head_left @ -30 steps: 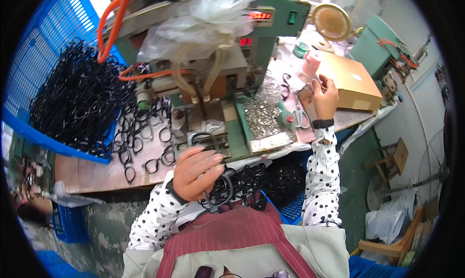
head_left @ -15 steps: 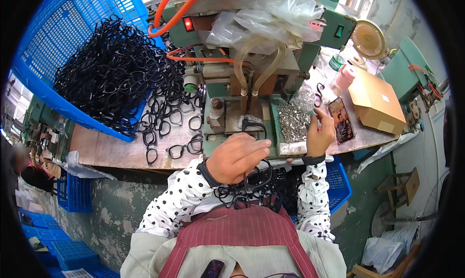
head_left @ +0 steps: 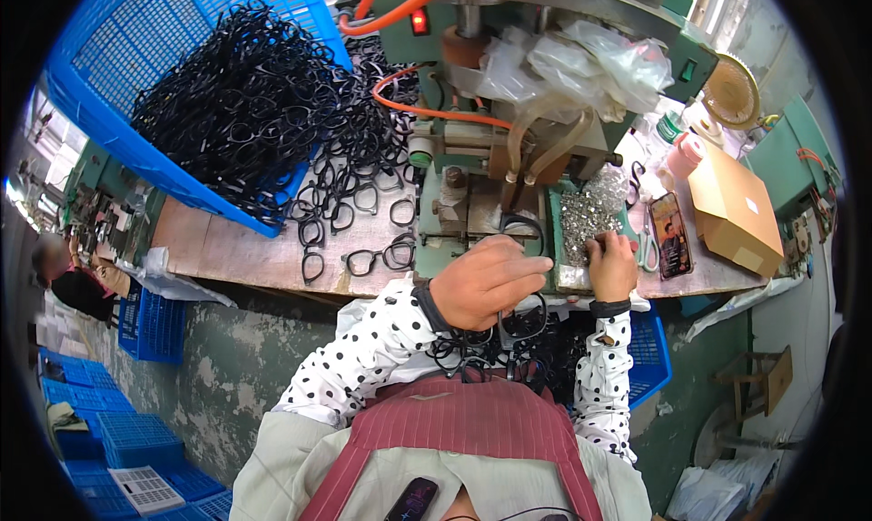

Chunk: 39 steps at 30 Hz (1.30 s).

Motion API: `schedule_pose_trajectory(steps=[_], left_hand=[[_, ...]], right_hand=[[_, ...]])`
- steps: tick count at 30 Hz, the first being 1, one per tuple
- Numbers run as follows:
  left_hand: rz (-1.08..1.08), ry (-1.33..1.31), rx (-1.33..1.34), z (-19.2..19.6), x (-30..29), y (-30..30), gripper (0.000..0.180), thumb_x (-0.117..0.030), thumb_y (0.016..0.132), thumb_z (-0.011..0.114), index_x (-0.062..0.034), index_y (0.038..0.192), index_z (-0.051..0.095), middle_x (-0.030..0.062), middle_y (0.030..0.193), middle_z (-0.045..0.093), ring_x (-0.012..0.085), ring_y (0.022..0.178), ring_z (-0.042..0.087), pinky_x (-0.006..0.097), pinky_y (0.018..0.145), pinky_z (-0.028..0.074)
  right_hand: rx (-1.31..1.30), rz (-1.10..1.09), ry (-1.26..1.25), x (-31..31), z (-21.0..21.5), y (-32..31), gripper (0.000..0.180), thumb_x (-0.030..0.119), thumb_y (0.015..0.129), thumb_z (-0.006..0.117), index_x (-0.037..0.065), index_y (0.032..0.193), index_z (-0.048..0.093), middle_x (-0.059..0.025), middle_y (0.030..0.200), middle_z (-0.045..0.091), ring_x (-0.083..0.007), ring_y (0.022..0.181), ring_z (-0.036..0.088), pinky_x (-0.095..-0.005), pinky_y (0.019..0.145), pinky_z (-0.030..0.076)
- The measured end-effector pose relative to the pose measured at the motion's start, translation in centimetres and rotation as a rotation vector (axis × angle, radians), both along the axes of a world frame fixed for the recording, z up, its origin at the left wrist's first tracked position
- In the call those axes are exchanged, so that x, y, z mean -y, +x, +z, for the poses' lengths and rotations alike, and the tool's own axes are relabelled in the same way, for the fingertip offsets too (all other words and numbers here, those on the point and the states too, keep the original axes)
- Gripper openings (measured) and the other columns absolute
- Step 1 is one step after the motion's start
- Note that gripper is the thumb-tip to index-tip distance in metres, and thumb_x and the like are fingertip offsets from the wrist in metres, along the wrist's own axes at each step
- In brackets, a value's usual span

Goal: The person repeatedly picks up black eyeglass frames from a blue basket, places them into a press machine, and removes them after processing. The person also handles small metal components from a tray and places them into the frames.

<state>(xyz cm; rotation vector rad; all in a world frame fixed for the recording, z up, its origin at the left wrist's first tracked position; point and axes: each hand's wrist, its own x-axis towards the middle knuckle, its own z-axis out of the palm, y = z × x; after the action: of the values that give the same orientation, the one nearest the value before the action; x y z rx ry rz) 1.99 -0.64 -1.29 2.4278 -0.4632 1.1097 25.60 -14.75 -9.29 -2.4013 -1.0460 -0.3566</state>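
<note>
My left hand [head_left: 486, 285] is closed around a black eyeglass frame [head_left: 544, 314], in front of the green machine [head_left: 436, 267]. One lens ring reaches up to the machine's metal block; the other hangs below my fingers. My right hand [head_left: 614, 268] has its fingertips curled down at the near edge of a pile of small silvery metal pieces [head_left: 581, 214] in a green tray. Anything between those fingertips is hidden. More black frames [head_left: 472, 362] lie below my hands, above my maroon apron.
A blue crate [head_left: 104, 153] heaped with black frames [head_left: 227, 121] stands at the left, with loose frames [head_left: 363, 262] beside it. Right of the tray lie scissors [head_left: 649, 248], a phone [head_left: 671, 239] and a cardboard box [head_left: 736, 208]. Plastic bags [head_left: 590, 67] and orange hoses [head_left: 400, 17] hang on the machine.
My right hand has come down from beside the tray onto the metal pieces. The left still holds the frame by the machine. The whole view has shifted, uncovering the scissors.
</note>
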Motion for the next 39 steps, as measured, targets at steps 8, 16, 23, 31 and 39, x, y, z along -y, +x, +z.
schedule_pose_trajectory(steps=[8, 16, 23, 31, 39], left_hand=[[0.301, 0.142, 0.029, 1.0, 1.3, -1.6, 0.049, -0.020, 0.073, 0.069, -0.0077, 0.120, 0.061, 0.0066, 0.129, 0.058, 0.0288, 0.106, 0.058, 0.050, 0.101, 0.034], [1.422, -0.159, -0.542, -11.9, -8.6, -12.9, 0.025, -0.027, 0.091, 0.060, -0.0025, 0.087, 0.063, 0.0179, 0.084, 0.064, 0.0380, 0.080, 0.061, 0.045, 0.069, 0.048], [1.513, -0.429, -0.845, -12.3, -11.3, -11.9, 0.052, -0.050, 0.086, 0.058, 0.0003, 0.079, 0.070, 0.0206, 0.088, 0.066, 0.0390, 0.084, 0.063, 0.049, 0.072, 0.049], [1.449, -0.651, -0.638, -15.3, -14.4, -13.2, 0.038, -0.039, 0.082, 0.067, -0.0022, 0.078, 0.071, 0.0165, 0.086, 0.063, 0.0321, 0.081, 0.061, 0.041, 0.073, 0.047], [1.177, -0.490, -0.081, -10.7, -12.3, -11.4, 0.016, -0.011, 0.091, 0.052, 0.0028, 0.097, 0.053, 0.0154, 0.087, 0.054, 0.0311, 0.082, 0.054, 0.039, 0.075, 0.043]], right_hand=[[-0.180, 0.016, 0.427, -1.0, 0.2, 0.5, 0.011, 0.015, 0.081, 0.069, 0.005, 0.079, 0.066, -0.0125, 0.079, 0.066, -0.0313, 0.077, 0.062, -0.0413, 0.072, 0.048], [-0.143, 0.012, 0.591, -1.1, 0.1, -0.8, 0.006, 0.010, 0.083, 0.068, 0.007, 0.085, 0.064, -0.0124, 0.078, 0.067, -0.0311, 0.071, 0.066, -0.0393, 0.062, 0.051], [-0.227, 0.020, 0.637, -0.8, -0.4, -0.4, 0.008, 0.009, 0.084, 0.067, 0.007, 0.091, 0.066, -0.0138, 0.078, 0.069, -0.0325, 0.070, 0.067, -0.0377, 0.062, 0.052], [-0.443, -0.112, 0.619, -0.8, 0.1, -0.3, 0.009, 0.007, 0.088, 0.062, 0.005, 0.096, 0.066, -0.0134, 0.078, 0.070, -0.0304, 0.070, 0.069, -0.0364, 0.062, 0.053], [-0.292, 0.032, 0.617, -1.9, 1.9, -1.5, 0.006, 0.008, 0.079, 0.068, 0.010, 0.084, 0.071, -0.0067, 0.081, 0.069, -0.0257, 0.076, 0.062, -0.0357, 0.069, 0.048]])
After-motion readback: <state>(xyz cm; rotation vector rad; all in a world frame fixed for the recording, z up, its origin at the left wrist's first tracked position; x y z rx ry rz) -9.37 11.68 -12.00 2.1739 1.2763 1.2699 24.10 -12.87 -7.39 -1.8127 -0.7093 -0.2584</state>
